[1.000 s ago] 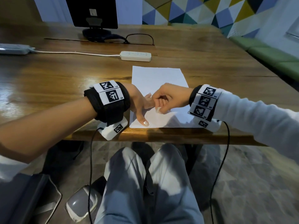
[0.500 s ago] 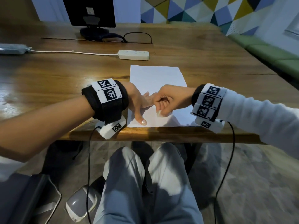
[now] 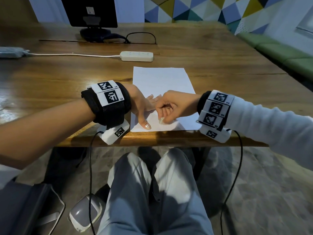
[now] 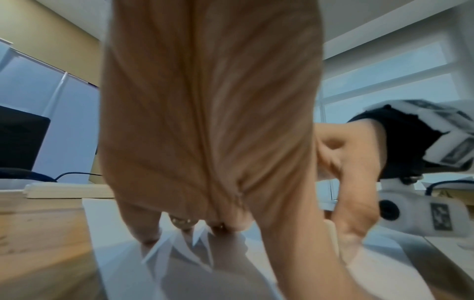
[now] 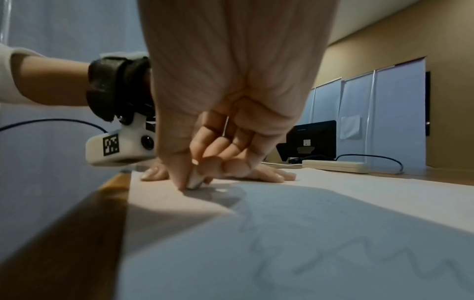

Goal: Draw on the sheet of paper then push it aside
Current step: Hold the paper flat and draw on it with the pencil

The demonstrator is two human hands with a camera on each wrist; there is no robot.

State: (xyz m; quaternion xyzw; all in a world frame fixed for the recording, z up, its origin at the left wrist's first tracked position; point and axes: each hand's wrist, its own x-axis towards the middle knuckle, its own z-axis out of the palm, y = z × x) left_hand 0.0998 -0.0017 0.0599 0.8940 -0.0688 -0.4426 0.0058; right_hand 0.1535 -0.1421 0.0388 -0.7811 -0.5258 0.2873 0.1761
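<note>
white flat paper (image 3: 160, 78), wooden table (image 3: 67, 78), small pale crayon (image 3: 161, 120)

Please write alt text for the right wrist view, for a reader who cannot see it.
A right hand pinches a small pale drawing stick tip-down on a white sheet of paper bearing a faint zigzag line. Behind it, the left hand lies flat on the sheet, on a brown wooden table.

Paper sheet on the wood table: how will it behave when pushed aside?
The sheet of paper lies flat and thin, so it is probably light and floppy. The table looks glossy, so it likely slides easily. The left hand pressing it flat suggests it shifts readily.
</note>
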